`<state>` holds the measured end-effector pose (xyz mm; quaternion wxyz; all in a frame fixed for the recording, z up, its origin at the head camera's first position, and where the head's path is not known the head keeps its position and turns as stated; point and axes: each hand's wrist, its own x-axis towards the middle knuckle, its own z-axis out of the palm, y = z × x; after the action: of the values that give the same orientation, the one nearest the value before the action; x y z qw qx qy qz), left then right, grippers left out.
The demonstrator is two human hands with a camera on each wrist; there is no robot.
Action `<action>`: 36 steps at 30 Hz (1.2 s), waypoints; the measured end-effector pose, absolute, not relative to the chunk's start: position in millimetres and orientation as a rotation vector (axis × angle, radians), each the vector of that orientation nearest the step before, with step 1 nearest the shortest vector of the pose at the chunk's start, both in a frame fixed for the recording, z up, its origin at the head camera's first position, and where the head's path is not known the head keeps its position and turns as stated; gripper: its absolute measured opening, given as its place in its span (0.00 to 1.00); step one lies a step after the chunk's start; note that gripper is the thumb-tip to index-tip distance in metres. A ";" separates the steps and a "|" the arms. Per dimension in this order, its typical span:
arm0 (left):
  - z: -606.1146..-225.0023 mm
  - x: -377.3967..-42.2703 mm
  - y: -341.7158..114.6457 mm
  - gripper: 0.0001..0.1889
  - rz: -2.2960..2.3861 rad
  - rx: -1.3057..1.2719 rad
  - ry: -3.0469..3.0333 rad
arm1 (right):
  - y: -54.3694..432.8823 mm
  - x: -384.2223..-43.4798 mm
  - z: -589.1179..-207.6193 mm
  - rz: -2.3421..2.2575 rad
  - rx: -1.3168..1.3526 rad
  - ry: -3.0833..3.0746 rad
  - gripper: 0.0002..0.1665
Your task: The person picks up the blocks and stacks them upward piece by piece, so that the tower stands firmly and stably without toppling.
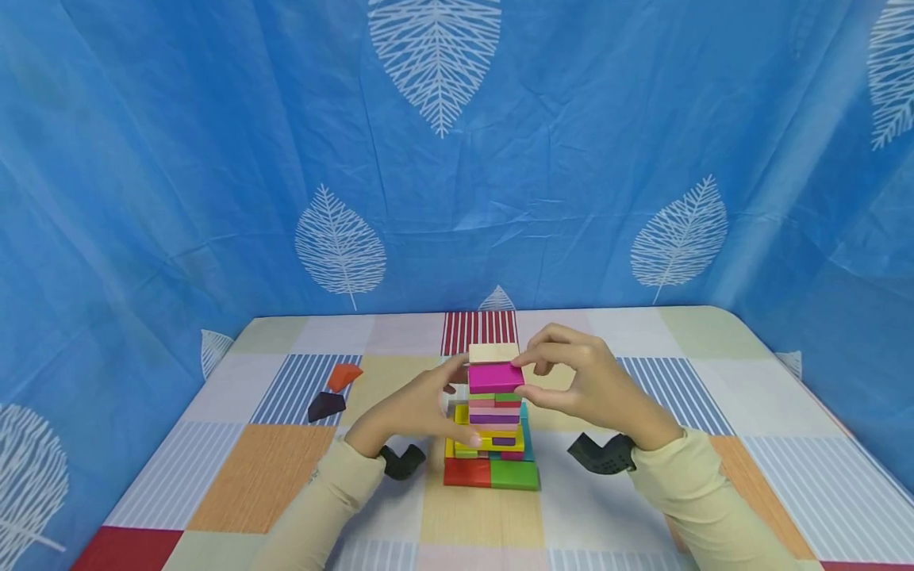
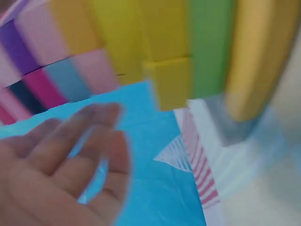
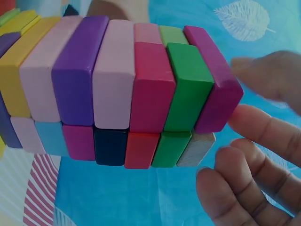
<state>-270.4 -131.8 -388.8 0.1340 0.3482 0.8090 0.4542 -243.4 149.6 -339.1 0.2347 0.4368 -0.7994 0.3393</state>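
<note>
A tall tower of colored wooden blocks (image 1: 494, 412) stands at the middle of the table, two stacks deep near the top. A magenta block (image 1: 495, 377) lies on its front stack, with a plain wooden block (image 1: 493, 353) just behind. My right hand (image 1: 589, 381) holds the magenta block at its right end, thumb at the near side and index fingertip at the far side; the other fingers are bent. To the tower's left is my left hand (image 1: 417, 404), thumb before the yellow layers. In the left wrist view, the left hand's fingers (image 2: 89, 146) are loosely spread, with space between them and the blocks.
Red and green blocks (image 1: 467, 473) form the tower's front base. Left of it lie an orange-red piece (image 1: 344, 376) and a dark piece (image 1: 326, 406). Black wrist mounts (image 1: 603, 454) stick out by both sleeves. A blue leaf-print curtain (image 1: 500, 159) hangs behind the checked tablecloth (image 1: 286, 484).
</note>
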 end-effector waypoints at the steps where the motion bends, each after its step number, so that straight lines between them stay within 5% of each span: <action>1: -386.3 -270.6 -133.6 0.59 1.398 1.043 2.323 | 150.3 -244.2 -339.0 0.959 1.188 -2.209 0.23; 4: -379.1 -269.6 -136.8 0.62 1.654 1.144 2.251 | 152.7 -248.1 -339.8 1.057 1.150 -2.273 0.29; 9: -373.7 -265.8 -135.1 0.53 1.774 1.159 2.361 | 154.4 -255.4 -344.7 1.203 1.122 -2.387 0.36; 27: -372.8 -265.8 -133.4 0.40 1.708 1.108 2.504 | 154.2 -260.2 -347.8 1.313 1.163 -2.421 0.37; 36: -354.2 -273.9 -175.8 0.26 1.715 1.047 2.572 | 155.3 -260.6 -348.7 1.352 1.185 -2.461 0.38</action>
<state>-273.9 -175.8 -354.2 -0.0612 0.3202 0.7866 0.5244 -260.6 155.3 -348.7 0.0472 0.3884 -0.8066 0.4431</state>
